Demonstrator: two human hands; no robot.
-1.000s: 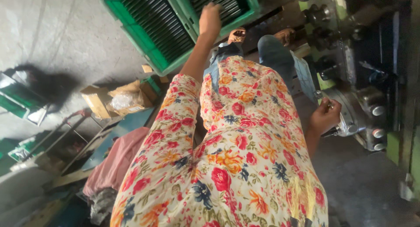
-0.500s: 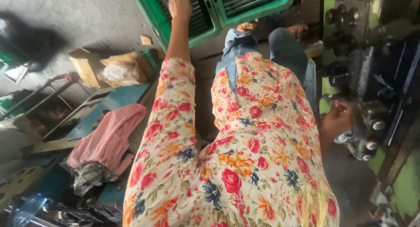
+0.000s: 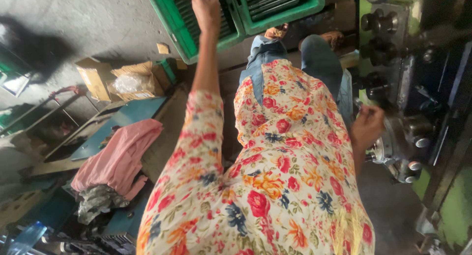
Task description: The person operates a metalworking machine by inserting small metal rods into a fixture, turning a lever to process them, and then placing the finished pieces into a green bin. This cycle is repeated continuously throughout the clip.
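Left hand (image 3: 205, 8) reaching out over the green crate (image 3: 187, 19) of dark rods on the floor, fingers lying loosely together, right hand (image 3: 366, 127) curling shut against the machine chuck (image 3: 400, 144) at the person's side, pink cloth (image 3: 120, 156) lying nearby.

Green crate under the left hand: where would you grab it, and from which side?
Probably the green crate's top rim on its near long edge, coming from above. It sits open-topped on the floor with dark bars filling the inside, so the raised rim is the free lip. The left hand is already over it.
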